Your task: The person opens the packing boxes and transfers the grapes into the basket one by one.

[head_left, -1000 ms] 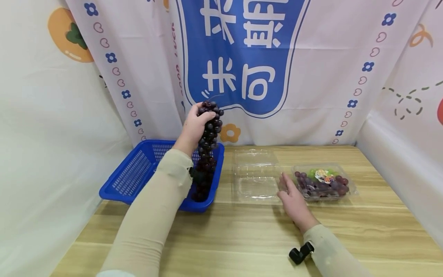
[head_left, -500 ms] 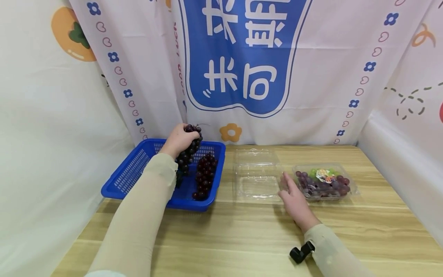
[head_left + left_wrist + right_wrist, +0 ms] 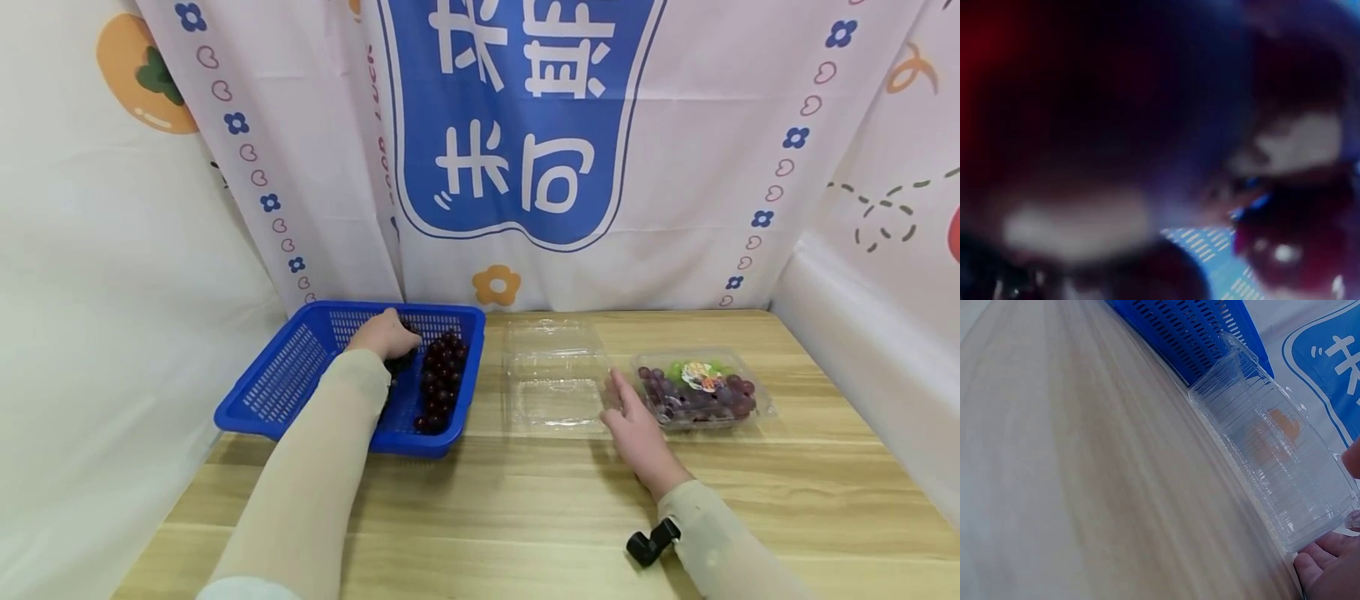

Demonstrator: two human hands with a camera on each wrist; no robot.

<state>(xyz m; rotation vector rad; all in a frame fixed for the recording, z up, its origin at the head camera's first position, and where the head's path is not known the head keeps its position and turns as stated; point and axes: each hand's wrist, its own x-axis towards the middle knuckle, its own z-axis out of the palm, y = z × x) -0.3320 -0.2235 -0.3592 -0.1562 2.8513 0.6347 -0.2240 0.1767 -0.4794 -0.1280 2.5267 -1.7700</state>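
Observation:
My left hand is down inside the blue basket, fingers and thumb on a bunch of black grapes that it mostly hides. Beside that bunch, to the right, lies a dark red bunch of grapes. The left wrist view is dark and blurred; a glossy red grape shows close to the lens. My right hand rests on the table with extended fingers at the right side of a clear plastic clamshell box, which stands with its lid folded back and nothing inside.
To the right of my right hand stands a closed clear box of grapes with a label on top. A printed cloth hangs behind the wooden table. A black wrist camera sits on the right sleeve.
My left hand has lowered the black grapes from above the basket, leftward and down into it, uncovering the dark red bunch. My right hand stays at the clamshell box.

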